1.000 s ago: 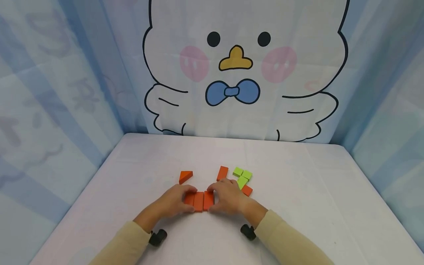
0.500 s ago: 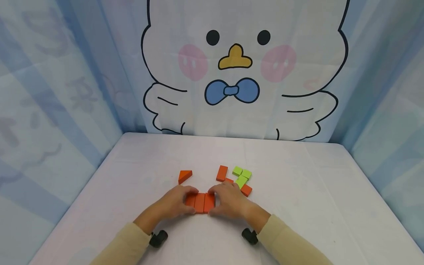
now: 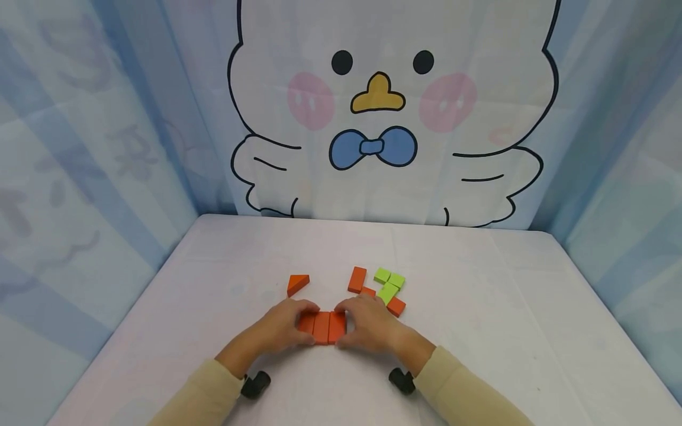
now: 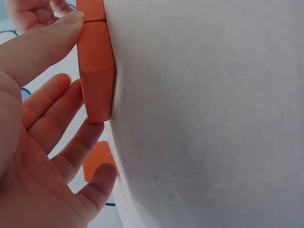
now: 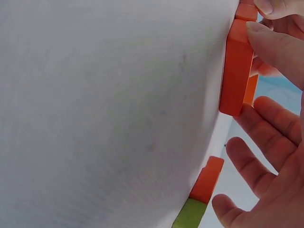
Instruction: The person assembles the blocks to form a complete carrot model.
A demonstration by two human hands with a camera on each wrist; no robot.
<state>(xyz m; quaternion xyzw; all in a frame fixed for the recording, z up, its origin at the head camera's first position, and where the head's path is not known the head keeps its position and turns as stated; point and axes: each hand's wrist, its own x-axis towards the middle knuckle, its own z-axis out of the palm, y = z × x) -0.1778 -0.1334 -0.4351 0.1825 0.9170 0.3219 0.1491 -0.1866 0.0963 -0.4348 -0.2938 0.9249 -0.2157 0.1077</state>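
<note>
Three orange rectangular blocks lie side by side on the table in the head view, their long sides touching. My left hand pinches the left block between thumb and fingers at its near and far ends. On the other side, my right hand pinches the right block the same way. Between them sits the middle block. Up close in the left wrist view, the thumb rests on the near end of the left block. The right wrist view has the right block under the other thumb.
Beyond the left hand lies an orange triangular block. Past the right hand are an orange block, a partly hidden orange block, several green blocks and another orange block. A printed curtain stands behind the table.
A second ago a narrow gap parted the right block from the middle one; it has closed as the three came together. Since half a second ago both hands have hardly moved.
</note>
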